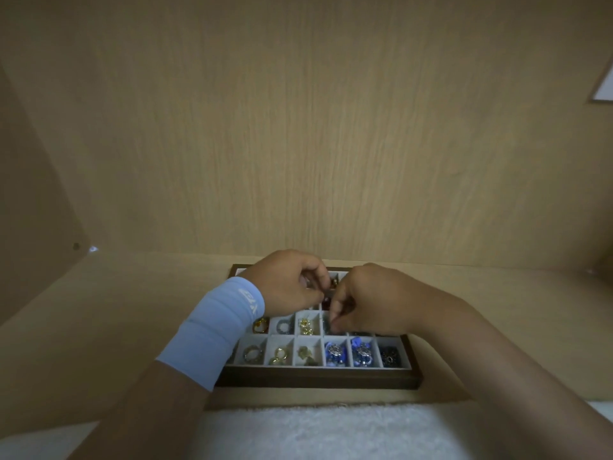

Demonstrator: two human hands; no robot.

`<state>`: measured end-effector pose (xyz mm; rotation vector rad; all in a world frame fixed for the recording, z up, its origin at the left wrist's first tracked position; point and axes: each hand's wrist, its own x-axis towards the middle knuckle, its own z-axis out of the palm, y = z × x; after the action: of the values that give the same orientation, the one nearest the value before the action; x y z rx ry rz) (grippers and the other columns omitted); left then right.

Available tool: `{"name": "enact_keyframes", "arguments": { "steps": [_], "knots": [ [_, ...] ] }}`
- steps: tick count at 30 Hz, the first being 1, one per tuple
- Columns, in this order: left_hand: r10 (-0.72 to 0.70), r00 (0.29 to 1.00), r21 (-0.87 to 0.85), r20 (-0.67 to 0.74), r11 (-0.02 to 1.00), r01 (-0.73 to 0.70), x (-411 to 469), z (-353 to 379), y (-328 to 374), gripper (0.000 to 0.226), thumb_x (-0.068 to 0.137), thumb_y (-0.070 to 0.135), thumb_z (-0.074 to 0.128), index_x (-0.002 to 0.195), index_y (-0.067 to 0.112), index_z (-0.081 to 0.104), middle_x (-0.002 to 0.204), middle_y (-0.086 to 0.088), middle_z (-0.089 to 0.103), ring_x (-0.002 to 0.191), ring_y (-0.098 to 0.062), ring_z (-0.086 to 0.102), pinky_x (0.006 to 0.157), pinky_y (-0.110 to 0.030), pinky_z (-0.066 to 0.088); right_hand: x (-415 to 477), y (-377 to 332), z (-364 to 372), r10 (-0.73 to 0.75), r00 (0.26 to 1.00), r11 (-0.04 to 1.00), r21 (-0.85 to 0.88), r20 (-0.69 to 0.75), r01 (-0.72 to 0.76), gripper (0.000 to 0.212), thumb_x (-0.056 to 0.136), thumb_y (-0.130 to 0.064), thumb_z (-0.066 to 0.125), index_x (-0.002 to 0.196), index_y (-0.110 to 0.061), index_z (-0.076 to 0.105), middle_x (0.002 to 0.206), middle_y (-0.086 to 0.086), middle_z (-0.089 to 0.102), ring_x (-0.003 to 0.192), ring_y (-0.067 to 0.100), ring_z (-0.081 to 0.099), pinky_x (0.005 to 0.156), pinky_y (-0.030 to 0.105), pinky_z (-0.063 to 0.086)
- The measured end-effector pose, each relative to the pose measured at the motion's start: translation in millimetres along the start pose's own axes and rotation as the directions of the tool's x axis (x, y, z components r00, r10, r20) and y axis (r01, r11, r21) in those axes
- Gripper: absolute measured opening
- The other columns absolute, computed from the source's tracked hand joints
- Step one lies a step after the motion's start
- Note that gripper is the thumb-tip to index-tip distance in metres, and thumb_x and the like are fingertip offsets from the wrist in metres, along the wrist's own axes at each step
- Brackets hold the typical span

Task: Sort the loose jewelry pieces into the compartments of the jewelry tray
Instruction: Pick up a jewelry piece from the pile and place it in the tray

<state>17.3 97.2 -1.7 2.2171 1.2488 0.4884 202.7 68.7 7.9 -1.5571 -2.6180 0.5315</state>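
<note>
Hovering over the jewelry tray, both hands' grips curl nearly closed; what they hold, I cannot tell.

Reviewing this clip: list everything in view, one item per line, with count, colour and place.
jewelry tray: one, dark wood frame, pale compartments, on the shelf.
blue beaded pieces: two, front row, neighbouring compartments.
gold pieces: several, front and second rows.
amber ring: one, second row, left.
white towel: one, nearest the camera.
wristband: one, light blue, left wrist.
left hand: over the tray's back rows, fingers curled.
right hand: beside it, fingers pinched; contents unclear.
</note>
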Motion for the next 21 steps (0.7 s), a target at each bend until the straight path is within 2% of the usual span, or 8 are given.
{"name": "enact_keyframes", "arguments": {
  "steps": [3, 6, 8, 10, 13, 17, 21],
  "knots": [
    [0.001, 1.0, 0.049, -0.012, 0.999, -0.001, 0.2, 3.4, 2.2, 0.014, 0.085, 0.02, 0.067, 0.093, 0.031, 0.071, 0.087, 0.014, 0.067, 0.084, -0.009, 0.063, 0.078, -0.025, 0.053, -6.3, 3.3, -7.1, 0.006, 1.0, 0.997, 0.071, -0.025, -0.004, 0.011, 0.081, -0.033, 0.079, 0.092, -0.031, 0.079, 0.084, -0.021, 0.072, 0.079, -0.007, 0.064, 0.079, 0.024, 0.054],
    [0.017, 0.997, 0.043, -0.074, 0.999, -0.014, -0.4, 6.4, 5.6, 0.014, 0.086, 0.019, 0.066, 0.091, 0.03, 0.071, 0.08, 0.017, 0.064, 0.079, -0.006, 0.062, 0.073, -0.017, 0.049, -19.7, 17.2, -23.1, 0.041, 0.994, 0.988, 0.152, -0.103, -0.025, 0.007, 0.085, -0.028, 0.076, 0.091, -0.029, 0.079, 0.078, -0.022, 0.07, 0.074, -0.012, 0.061, 0.068, 0.01, 0.043],
    [0.034, 0.994, 0.015, -0.099, 0.999, -0.033, 0.1, 10.3, 10.3, 0.015, 0.088, 0.017, 0.065, 0.093, 0.028, 0.072, 0.081, 0.016, 0.065, 0.078, -0.004, 0.061, 0.073, -0.015, 0.047, -29.9, 33.7, -32.5, 0.095, 0.985, 0.987, 0.145, -0.143, -0.074, 0.006, 0.087, -0.026, 0.074, 0.09, -0.03, 0.078, 0.081, -0.022, 0.069, 0.079, -0.009, 0.062, 0.069, 0.01, 0.04],
    [0.053, 0.993, 0.003, -0.103, 0.999, -0.053, 3.1, 17.2, 19.8, 0.015, 0.089, 0.018, 0.063, 0.096, 0.028, 0.072, 0.086, 0.014, 0.067, 0.081, -0.005, 0.063, 0.077, -0.021, 0.051, -40.6, 52.0, -37.3, 0.161, 0.975, 0.982, 0.127, -0.155, -0.142, 0.008, 0.086, -0.023, 0.074, 0.085, -0.03, 0.078, 0.082, -0.021, 0.069, 0.083, -0.004, 0.062, 0.072, 0.014, 0.041],
    [0.087, 0.991, 0.007, -0.106, 0.996, -0.087, 11.8, 30.0, 39.0, 0.014, 0.089, 0.021, 0.063, 0.096, 0.031, 0.07, 0.089, 0.018, 0.064, 0.084, -0.004, 0.062, 0.081, -0.027, 0.053, -51.5, 68.7, -35.1, 0.242, 0.967, 0.968, 0.097, -0.082, -0.233, 0.01, 0.083, -0.02, 0.074, 0.083, -0.03, 0.078, 0.081, -0.02, 0.069, 0.081, -0.001, 0.063, 0.07, 0.015, 0.043],
    [0.134, 0.988, 0.058, -0.075, 0.99, -0.13, 23.1, 53.4, 62.3, 0.014, 0.088, 0.023, 0.063, 0.099, 0.03, 0.071, 0.088, 0.021, 0.058, 0.084, -0.001, 0.056, 0.083, -0.025, 0.05, -56.5, 74.7, -26.6, 0.253, 0.966, 0.953, 0.155, 0.055, -0.259, 0.016, 0.072, -0.027, 0.085, 0.087, -0.03, 0.079, 0.073, -0.021, 0.071, 0.07, -0.007, 0.063, 0.068, 0.013, 0.044],
    [0.158, 0.986, 0.162, -0.057, 0.976, -0.147, 29.3, 73.4, 67.4, 0.011, 0.086, 0.028, 0.063, 0.094, 0.033, 0.07, 0.086, 0.019, 0.051, 0.081, 0.0, 0.05, 0.085, -0.031, 0.049, -54.9, 79.1, -19.4, 0.23, 0.972, 0.953, 0.192, 0.041, -0.234, 0.015, 0.07, -0.026, 0.087, 0.084, -0.029, 0.081, 0.076, -0.017, 0.074, 0.072, -0.007, 0.063, 0.072, 0.015, 0.045]
  ]
}}
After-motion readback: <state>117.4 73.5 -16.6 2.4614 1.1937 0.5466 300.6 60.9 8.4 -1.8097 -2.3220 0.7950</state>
